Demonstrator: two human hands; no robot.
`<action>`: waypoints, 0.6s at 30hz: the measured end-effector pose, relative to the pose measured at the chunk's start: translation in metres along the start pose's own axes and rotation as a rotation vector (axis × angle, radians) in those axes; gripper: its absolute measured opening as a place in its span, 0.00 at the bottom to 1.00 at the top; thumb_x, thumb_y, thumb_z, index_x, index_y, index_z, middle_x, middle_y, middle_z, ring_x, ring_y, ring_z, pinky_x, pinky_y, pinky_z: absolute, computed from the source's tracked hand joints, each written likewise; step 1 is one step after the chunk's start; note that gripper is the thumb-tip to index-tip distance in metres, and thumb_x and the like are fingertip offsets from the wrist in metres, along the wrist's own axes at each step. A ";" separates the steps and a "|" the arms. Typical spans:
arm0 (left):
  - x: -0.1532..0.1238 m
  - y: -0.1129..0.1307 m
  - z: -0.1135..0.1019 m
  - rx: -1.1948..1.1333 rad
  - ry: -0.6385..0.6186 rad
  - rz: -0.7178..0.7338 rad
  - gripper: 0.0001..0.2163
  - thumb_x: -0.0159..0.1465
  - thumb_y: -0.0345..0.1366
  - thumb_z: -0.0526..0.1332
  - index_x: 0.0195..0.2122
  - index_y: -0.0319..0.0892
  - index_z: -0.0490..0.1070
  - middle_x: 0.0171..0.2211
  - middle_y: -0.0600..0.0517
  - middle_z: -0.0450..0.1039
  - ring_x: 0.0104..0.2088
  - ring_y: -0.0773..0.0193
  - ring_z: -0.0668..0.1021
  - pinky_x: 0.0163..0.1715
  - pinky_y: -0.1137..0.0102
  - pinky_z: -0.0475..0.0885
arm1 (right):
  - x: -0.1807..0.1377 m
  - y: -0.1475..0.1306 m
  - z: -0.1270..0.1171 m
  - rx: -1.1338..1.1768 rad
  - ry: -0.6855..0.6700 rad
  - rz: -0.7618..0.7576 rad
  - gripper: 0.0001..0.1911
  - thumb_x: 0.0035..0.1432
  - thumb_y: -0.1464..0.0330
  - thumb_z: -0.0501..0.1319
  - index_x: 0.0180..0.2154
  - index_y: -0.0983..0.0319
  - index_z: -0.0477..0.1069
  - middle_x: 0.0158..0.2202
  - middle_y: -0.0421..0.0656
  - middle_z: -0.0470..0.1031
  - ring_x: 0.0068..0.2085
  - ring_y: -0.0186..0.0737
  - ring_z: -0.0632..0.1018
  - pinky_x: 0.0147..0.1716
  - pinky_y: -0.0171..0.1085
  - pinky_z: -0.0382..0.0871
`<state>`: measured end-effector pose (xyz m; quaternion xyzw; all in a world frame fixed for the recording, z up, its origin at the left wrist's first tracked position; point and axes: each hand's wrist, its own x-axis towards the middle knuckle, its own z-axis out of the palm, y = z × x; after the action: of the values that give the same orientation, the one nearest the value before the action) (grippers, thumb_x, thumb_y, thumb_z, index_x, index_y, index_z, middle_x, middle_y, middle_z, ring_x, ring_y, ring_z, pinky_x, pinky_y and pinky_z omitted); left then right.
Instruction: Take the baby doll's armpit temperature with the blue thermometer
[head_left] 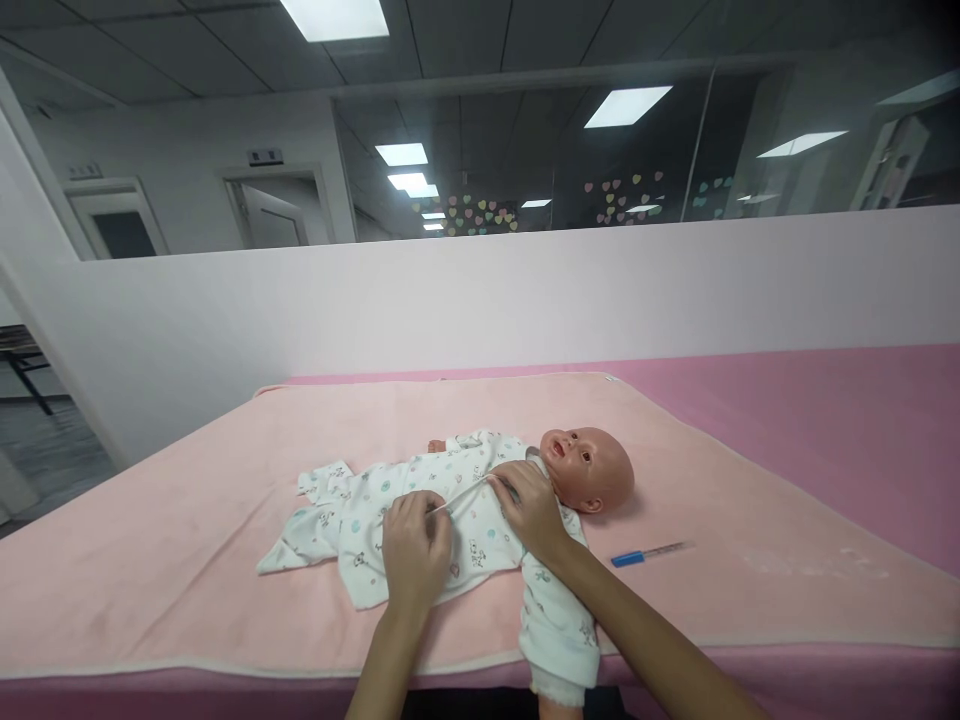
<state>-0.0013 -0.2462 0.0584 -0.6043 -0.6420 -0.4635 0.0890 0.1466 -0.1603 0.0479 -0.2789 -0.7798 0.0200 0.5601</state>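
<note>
A baby doll [589, 468] lies on its back on a pink blanket [187, 520], head to the right, dressed in a white patterned romper [360, 500]. My left hand [414, 550] rests on the doll's belly with fingers pinched on a thin white tie of the romper. My right hand [531, 508] lies on the doll's chest just below the chin, fingers closed on the other end of the tie. The tie is stretched taut between both hands. One sleeve [559, 630] hangs toward the near edge under my right forearm.
A thin stick with a blue tip [646, 553], like a thermometer, lies on the blanket right of the doll. The blanket covers a pink table [840, 420]. A low white partition wall [480, 300] runs behind it, with glass above.
</note>
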 end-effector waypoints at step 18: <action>0.001 0.007 -0.004 0.022 -0.055 -0.015 0.07 0.58 0.35 0.50 0.31 0.43 0.67 0.32 0.52 0.72 0.37 0.58 0.70 0.40 0.63 0.60 | 0.000 -0.002 0.000 0.013 -0.002 0.029 0.08 0.59 0.70 0.52 0.30 0.61 0.68 0.28 0.41 0.72 0.33 0.37 0.70 0.35 0.37 0.61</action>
<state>0.0030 -0.2492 0.0645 -0.6109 -0.6538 -0.4402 0.0744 0.1457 -0.1623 0.0489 -0.2864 -0.7760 0.0334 0.5610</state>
